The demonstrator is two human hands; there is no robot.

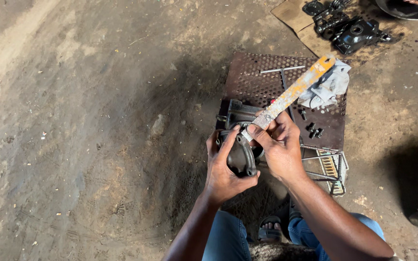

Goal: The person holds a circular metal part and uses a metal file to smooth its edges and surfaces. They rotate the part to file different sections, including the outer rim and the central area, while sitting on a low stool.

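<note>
Dark, perhaps greasy, metal cover (241,157)

A flat blade (293,92) of worn orange paint over grey metal, a dark grey metal cover (242,157), a rusty brown plate (267,84) patterned with small round holes, a pale grey rag (332,87), blue jeans (226,239).
</note>
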